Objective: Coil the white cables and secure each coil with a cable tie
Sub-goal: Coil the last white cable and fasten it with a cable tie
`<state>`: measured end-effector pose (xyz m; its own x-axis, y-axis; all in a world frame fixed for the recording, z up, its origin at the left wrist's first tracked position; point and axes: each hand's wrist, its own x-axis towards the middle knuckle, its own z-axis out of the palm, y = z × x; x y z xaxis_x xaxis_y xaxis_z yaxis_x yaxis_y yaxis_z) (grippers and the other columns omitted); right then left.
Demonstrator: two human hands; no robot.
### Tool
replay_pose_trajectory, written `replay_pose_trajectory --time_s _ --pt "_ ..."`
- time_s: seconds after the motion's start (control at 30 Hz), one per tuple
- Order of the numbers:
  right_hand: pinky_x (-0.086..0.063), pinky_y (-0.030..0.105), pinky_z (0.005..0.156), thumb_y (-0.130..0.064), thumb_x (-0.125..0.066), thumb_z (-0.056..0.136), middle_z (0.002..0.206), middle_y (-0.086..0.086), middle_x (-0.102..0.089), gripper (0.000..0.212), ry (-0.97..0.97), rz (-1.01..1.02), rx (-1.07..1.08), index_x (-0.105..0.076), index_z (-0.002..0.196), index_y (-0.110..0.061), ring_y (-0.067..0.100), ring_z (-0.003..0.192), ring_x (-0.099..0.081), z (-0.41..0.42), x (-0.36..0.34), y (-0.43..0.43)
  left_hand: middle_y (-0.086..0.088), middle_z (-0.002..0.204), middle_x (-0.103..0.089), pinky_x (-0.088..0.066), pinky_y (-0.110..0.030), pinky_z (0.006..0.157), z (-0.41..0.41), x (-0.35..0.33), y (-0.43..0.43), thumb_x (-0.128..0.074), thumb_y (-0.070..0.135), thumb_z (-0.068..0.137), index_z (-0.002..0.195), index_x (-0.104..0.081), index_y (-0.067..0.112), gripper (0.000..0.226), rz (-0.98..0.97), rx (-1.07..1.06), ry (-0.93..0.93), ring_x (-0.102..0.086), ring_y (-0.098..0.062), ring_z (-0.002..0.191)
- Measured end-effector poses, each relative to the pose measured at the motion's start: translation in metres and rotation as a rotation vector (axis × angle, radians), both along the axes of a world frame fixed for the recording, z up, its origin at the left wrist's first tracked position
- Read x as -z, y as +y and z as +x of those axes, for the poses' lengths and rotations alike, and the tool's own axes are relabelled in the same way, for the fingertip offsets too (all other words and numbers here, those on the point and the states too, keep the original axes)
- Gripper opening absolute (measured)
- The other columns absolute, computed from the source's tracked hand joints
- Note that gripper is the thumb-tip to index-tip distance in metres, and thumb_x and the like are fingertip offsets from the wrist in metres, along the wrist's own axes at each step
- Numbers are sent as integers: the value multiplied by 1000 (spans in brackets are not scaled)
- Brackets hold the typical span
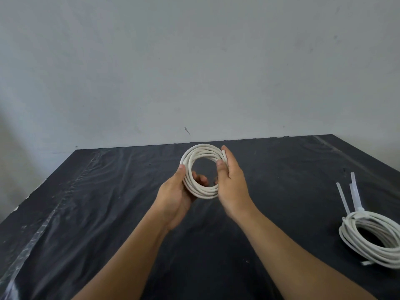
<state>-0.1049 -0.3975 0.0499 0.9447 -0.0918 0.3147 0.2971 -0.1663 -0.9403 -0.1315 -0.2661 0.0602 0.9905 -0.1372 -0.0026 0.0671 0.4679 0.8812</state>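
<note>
A round coil of white cable [195,155] is held up above the black table, facing me. My left hand [176,193] grips its lower left side, thumb on the front and fingers curled behind. My right hand [232,180] holds the coil's right side, thumb inside the ring and fingers round the outside, where a cut cable end sticks up. At the right edge a second white coil [368,239] lies flat on the table. Translucent white cable ties [354,194] lie beside it, one strapped round that coil.
The table is covered with a black plastic sheet [108,213] with wrinkles and a taped seam running down the left. A bare grey wall [194,61] stands right behind the table's far edge.
</note>
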Motion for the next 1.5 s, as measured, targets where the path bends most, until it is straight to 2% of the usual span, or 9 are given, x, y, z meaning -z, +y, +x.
replay_pose_trajectory --time_s 0.17,0.3,0.53,0.73,0.83,1.0,1.07,1.3,1.5 --pt "-40 23 88 -36 -38 101 122 -17 -54 47 -48 -248 -151 -28 146 -41 -3 85 -45 -5 -3 -20 -15 95 -68 -54 -51 83 9 -21 11 -42 39 98 112 -61 13 35 270 33 -29 -66 -29 79" --pt "-37 7 73 -34 -40 101 96 -27 -52 56 -53 -553 -298 -14 150 -35 -15 70 -48 -16 -13 -36 -13 85 -67 -58 -41 70 18 -39 4 -48 44 95 107 -59 6 41 661 149 -97 -62 -22 68" --pt "-52 37 68 -41 -41 99 81 13 -61 81 48 -759 -248 29 140 -44 26 70 -61 -26 -22 -72 -2 60 -51 -46 -27 51 15 -24 -41 -40 49 97 80 -56 12 44 831 247 -165 -46 -13 48" --pt "-51 37 71 -41 -50 95 81 6 -63 72 1 -742 -183 -3 150 -39 21 77 -62 -30 -26 -115 -4 57 -45 -42 -28 43 9 -13 -90 -40 36 100 85 -50 8 33 641 164 -207 -40 -14 43" --pt "-45 24 82 -55 -53 87 110 -8 -59 75 -13 -684 -106 -19 149 -33 5 93 -58 -39 -31 -150 -4 56 -44 -39 -28 42 10 -10 -120 -40 33 100 84 -49 9 30 626 160 -226 -38 -16 42" --pt "-40 7 80 -37 -50 95 113 -3 -58 35 -117 -432 399 -53 128 -25 7 97 -57 -68 -29 -239 -5 57 -38 -37 -28 40 14 -2 -164 -43 35 98 81 -46 13 29 609 190 -179 -35 -15 42" --pt "-43 18 80 -24 -50 97 107 3 -60 25 -111 -506 639 -59 119 -18 13 91 -57 -79 -16 -281 -4 56 -38 -36 -28 40 14 0 -179 -42 35 98 80 -46 13 29 594 196 -156 -35 -14 41" --pt "-37 49 99 -22 -45 94 136 17 -40 35 818 -1128 721 -50 128 -18 42 120 -41 -113 51 -374 -2 54 -41 -38 -27 42 16 9 -220 -39 38 99 77 -46 15 33 581 229 -117 -36 -14 40" --pt "-43 36 82 -2 -50 88 103 20 -59 18 574 -1038 741 -65 98 -5 40 96 -56 -109 66 -382 -3 56 -42 -38 -27 43 17 18 -226 -40 41 98 80 -46 14 34 591 222 -55 -38 -14 41"
